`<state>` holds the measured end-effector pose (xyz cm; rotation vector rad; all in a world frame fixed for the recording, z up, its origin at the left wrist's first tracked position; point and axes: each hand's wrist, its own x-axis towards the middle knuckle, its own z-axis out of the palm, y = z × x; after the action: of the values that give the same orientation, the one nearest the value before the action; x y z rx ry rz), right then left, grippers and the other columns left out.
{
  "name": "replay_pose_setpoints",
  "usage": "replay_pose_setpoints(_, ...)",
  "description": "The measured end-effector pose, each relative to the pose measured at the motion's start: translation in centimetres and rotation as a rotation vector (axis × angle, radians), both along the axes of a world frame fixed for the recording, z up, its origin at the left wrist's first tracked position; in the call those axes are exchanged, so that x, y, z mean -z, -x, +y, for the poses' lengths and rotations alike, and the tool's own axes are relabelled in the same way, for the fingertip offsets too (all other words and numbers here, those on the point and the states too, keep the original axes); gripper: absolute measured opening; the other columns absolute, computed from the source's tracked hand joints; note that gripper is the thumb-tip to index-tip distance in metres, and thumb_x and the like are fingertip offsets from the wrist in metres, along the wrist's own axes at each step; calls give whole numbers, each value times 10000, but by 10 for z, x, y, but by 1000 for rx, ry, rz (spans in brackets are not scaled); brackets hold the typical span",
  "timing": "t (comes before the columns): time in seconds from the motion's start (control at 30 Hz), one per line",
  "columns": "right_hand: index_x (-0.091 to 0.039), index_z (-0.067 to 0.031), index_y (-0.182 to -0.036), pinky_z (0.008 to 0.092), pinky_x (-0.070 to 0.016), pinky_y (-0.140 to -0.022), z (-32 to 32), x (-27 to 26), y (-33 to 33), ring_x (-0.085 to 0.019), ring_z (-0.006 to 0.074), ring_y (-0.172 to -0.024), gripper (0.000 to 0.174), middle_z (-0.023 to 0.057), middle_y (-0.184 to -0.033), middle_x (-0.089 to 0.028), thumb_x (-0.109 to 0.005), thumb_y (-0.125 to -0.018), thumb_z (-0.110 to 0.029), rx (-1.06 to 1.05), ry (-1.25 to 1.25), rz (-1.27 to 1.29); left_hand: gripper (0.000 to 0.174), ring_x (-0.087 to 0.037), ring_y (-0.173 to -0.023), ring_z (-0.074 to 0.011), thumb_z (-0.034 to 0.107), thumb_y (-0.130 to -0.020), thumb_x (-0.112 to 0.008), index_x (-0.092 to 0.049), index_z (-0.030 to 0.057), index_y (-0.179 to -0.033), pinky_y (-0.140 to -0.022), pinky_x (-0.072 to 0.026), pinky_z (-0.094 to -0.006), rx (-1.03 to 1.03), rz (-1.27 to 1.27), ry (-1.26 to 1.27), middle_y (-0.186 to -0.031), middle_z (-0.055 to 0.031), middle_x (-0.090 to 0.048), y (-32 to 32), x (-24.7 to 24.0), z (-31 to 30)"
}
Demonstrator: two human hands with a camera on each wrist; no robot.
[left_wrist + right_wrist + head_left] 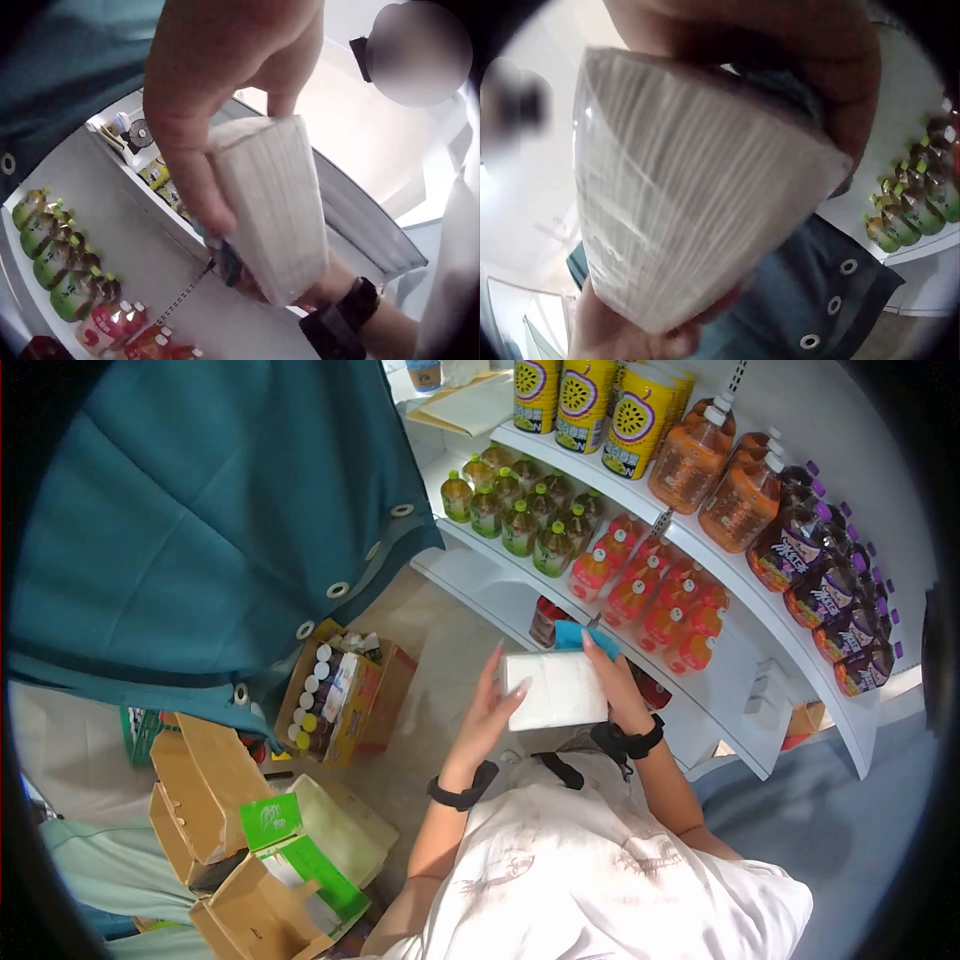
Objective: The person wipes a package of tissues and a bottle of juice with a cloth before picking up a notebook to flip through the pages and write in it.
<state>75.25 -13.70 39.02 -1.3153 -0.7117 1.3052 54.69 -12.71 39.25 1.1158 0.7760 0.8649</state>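
Note:
A white pack of paper tissues (556, 695) in clear wrapping is held in front of the body, over the white shirt's upper edge. My left hand (484, 710) grips its left end, thumb on the top face and fingers along the side. At the opposite end my right hand (622, 685) grips the pack, its fingers reaching along the far edge. A bright blue cloth-like piece (588, 640) sticks out under the right fingers, behind the pack. The right wrist view shows the layered sheets of the tissues (697, 180) close up, with the right palm (817, 45) against them.
Ahead, curved white shelves (690, 540) carry green-capped bottles (520, 525), red-labelled bottles (640, 590), yellow cans (640, 420) and purple-capped bottles (820, 585). A teal curtain (220, 530) hangs at left. Below it stand a carton of bottles (345, 695) and opened cardboard boxes (215, 800).

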Motion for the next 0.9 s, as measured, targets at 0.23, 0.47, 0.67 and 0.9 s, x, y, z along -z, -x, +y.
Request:
replay_pose_setpoints(0.23, -445, -63, -1344, 446, -294, -1041, 9, 18, 50, -385, 344, -1274, 450, 196, -1396, -391, -401, -974, -315, -122, -396, -1002, 626, -397, -1203, -162, 182, -940, -531, -203, 68, -1461, -1008, -313, -288, -363, -58, 57, -1376, -109, -371, 21, 16, 4)
replay_pose_setpoints(0.47, -418, -91, -1374, 532, -268, -1038, 5, 2, 139, -249, 379, -1364, 499, 166, -1482, -281, -472, -918, -287, -522, -709, -1161, 607, -357, -1287, -206, 417, -962, -420, -258, 66, -1429, -1059, -296, -341, -589, -120, 145, -1419, -112, -342, 52, 38, -6)
replay_pose_setpoints(0.67, -475, -29, -1314, 477, -255, -1053, 14, 2, 174, -233, 355, -1382, 454, 150, -1476, -311, -485, -896, -206, -746, -813, -987, 580, -445, -1208, -204, 552, -932, -388, -409, 88, -1280, -1011, -361, -359, -768, -358, 297, -1264, -85, -483, 85, 66, -10)
replay_pose_setpoints(0.9, -456, -47, -1341, 471, -218, -1095, 40, 18, 211, -225, 350, -1386, 460, 134, -1479, -309, -502, -899, -165, -961, -879, -815, 411, -448, -1146, -196, 441, -978, -362, -389, 111, -1222, -1001, -327, -341, -1096, -381, 148, -1180, -56, -468, 140, 74, 0)
